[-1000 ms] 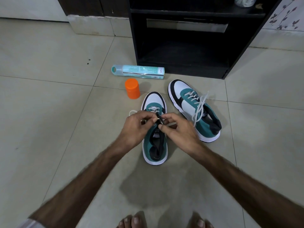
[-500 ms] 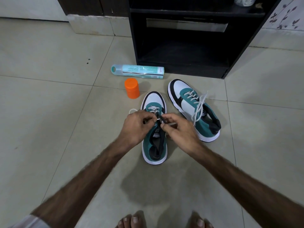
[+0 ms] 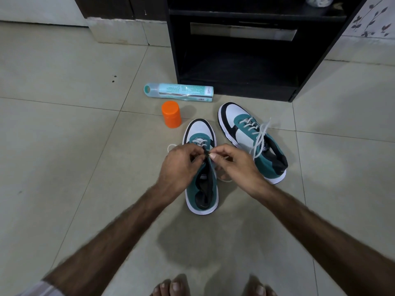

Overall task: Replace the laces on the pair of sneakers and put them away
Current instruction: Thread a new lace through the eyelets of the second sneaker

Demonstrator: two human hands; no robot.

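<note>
L hand (image 3: 179, 165) & R hand (image 3: 235, 165) grip: both pinching white lace (image 3: 201, 144) over near sneaker (image 3: 202, 189)

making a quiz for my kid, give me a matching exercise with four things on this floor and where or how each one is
Things:
1. spray can
2. orange cap
3. near sneaker
4. far sneaker

States:
A. between both hands
B. lying on its side by the black cabinet
C. laced, with loose lace ends
D. standing upright on the tile

Pairs: 1-B, 2-D, 3-A, 4-C
</note>
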